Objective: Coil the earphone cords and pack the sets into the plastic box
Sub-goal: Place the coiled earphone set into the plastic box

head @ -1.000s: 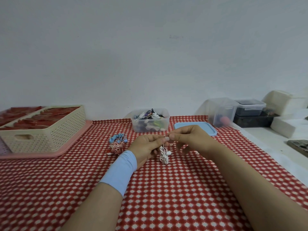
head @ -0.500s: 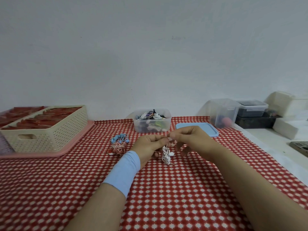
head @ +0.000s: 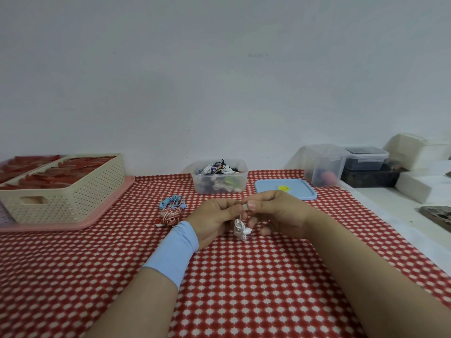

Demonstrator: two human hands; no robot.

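Now the left hand (head: 214,222) and right hand (head: 280,213) meet fingertip to fingertip, both pinching the top of the white earphones (head: 240,229), whose small bundle dangles just over mid-bench. If either pinch slips, that bundle could spring loose. The box (head: 198,185) at the far edge already looks heaped, so a careless drop might slide off.

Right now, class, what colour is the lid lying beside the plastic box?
The lid is light blue; head view.

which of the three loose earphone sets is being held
The white earphone set, pinched between the left hand and right hand; the blue set and red-and-white set lie untouched on the checked tablecloth.
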